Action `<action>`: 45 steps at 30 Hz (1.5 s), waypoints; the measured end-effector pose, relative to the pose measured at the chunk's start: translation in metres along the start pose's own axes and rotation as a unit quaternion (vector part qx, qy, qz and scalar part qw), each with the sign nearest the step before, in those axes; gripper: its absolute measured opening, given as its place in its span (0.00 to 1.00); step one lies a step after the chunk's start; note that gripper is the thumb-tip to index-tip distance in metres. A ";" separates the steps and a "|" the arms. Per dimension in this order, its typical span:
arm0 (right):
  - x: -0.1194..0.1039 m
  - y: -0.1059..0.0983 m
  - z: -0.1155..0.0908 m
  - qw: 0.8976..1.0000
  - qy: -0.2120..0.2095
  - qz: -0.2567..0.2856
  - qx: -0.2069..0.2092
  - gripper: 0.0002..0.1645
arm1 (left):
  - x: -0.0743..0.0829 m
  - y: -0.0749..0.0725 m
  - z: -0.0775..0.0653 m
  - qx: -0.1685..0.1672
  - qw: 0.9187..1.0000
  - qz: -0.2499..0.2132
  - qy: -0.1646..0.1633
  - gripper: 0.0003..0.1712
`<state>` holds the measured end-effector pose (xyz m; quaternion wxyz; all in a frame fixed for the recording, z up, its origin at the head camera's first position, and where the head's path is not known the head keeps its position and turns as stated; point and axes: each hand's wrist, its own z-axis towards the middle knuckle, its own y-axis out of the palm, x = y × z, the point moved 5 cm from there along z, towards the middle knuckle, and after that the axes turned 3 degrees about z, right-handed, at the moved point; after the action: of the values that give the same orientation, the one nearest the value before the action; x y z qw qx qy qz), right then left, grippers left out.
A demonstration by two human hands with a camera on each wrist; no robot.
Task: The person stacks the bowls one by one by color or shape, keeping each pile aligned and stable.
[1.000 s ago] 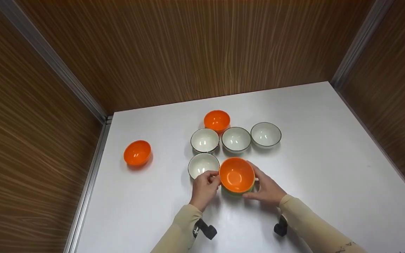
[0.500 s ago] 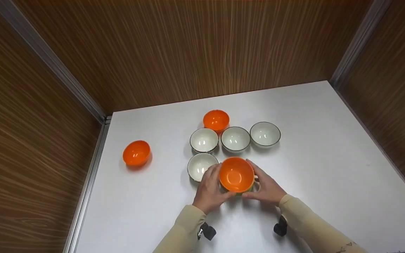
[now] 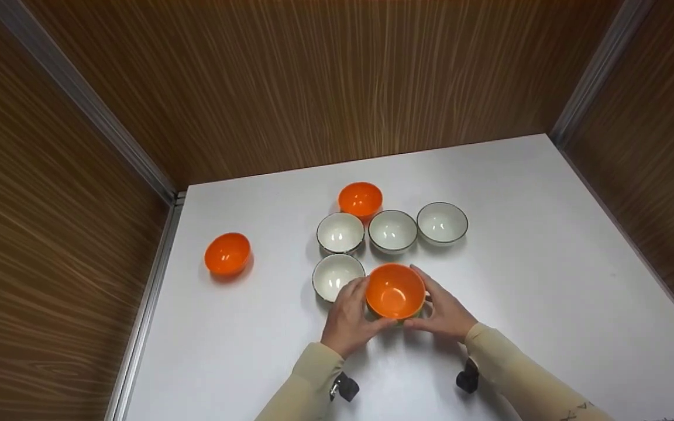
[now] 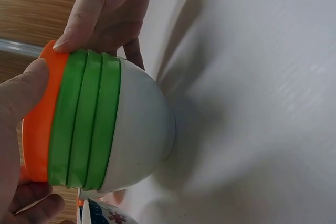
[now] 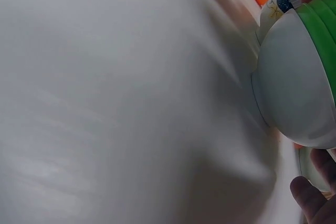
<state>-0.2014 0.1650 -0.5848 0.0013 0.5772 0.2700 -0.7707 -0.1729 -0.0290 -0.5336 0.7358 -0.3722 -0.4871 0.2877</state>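
Note:
In front of me stands a stack of bowls. Topmost is an orange bowl (image 3: 395, 290), its inside facing up. The left wrist view shows several green bowl rims (image 4: 84, 124) under it and a white bowl (image 4: 139, 124) at the bottom, its foot at the table. My left hand (image 3: 348, 321) grips the orange bowl from the left, thumb on its near side. From the right, my right hand (image 3: 447, 311) holds the stack, thumb by the orange rim and fingers along the far side. Just left of the stack, a dark-rimmed white bowl (image 3: 332, 275) is partly covered by my left fingers.
Behind the stack, white bowls (image 3: 392, 232) stand in a row, the rightmost bowl (image 3: 442, 223) at its end. An orange bowl (image 3: 360, 199) sits behind them; another orange bowl (image 3: 227, 255) stands apart on the left. Wood-grain panels (image 3: 337, 82) enclose the white table (image 3: 547, 263).
My left hand has gone from fingertips bunched at the orange bowl's left edge to a spread grip around its side. The orange bowl has shifted very slightly; my right hand has stayed.

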 end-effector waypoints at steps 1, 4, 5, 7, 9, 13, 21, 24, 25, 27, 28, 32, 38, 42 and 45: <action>0.000 0.000 0.000 1.000 -0.002 0.000 0.001 0.66 | 0.000 0.000 0.000 0.002 1.000 -0.001 0.001 0.54; 0.000 0.000 0.000 1.000 0.004 -0.005 0.003 0.67 | 0.000 0.000 -0.001 0.005 1.000 -0.003 -0.001 0.54; -0.002 0.000 0.000 1.000 0.002 -0.004 0.004 0.67 | 0.000 0.000 -0.001 0.005 1.000 -0.004 -0.001 0.54; -0.012 -0.001 0.000 1.000 -0.006 -0.003 0.004 0.66 | 0.000 -0.001 -0.001 0.012 1.000 -0.011 0.002 0.54; -0.024 -0.002 0.000 1.000 -0.009 0.001 0.003 0.65 | -0.001 -0.001 -0.001 0.019 1.000 -0.019 0.006 0.54; -0.035 -0.004 -0.001 1.000 -0.009 0.002 0.000 0.63 | -0.001 0.000 0.000 0.024 0.999 -0.034 0.011 0.54; -0.039 -0.004 -0.002 1.000 -0.024 0.008 0.014 0.63 | 0.000 0.001 -0.001 0.027 0.999 -0.029 0.016 0.54; -0.028 -0.003 -0.002 1.000 -0.022 0.008 0.015 0.64 | 0.000 0.001 -0.001 0.024 0.999 -0.030 0.011 0.55; -0.023 -0.002 -0.001 1.000 -0.021 0.007 0.015 0.64 | 0.000 0.001 -0.001 0.021 0.999 -0.031 0.010 0.55; -0.014 -0.001 0.000 1.000 -0.016 0.005 0.012 0.65 | 0.000 0.001 -0.001 0.017 0.999 -0.037 0.009 0.56; -0.009 0.000 0.000 1.000 -0.013 0.003 0.010 0.65 | 0.000 0.000 -0.002 0.016 0.999 -0.038 0.009 0.57; -0.001 0.001 0.001 1.000 -0.004 0.004 0.006 0.65 | -0.004 -0.007 -0.003 0.015 0.999 -0.039 0.001 0.57; -0.013 -0.001 0.001 1.000 0.006 0.003 0.007 0.65 | -0.029 -0.033 -0.005 0.041 0.998 -0.033 -0.031 0.51; -0.032 -0.004 0.000 1.000 0.000 0.009 0.007 0.64 | -0.052 -0.058 -0.005 0.077 0.996 -0.012 -0.043 0.46; -0.036 -0.004 -0.001 1.000 0.001 0.020 0.005 0.63 | -0.069 -0.076 -0.006 0.101 0.993 0.008 -0.054 0.44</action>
<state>-0.1900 0.1580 -0.5508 0.0134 0.5835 0.2547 -0.7710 -0.1870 -0.1270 -0.5069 0.7399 -0.2834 -0.4917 0.3612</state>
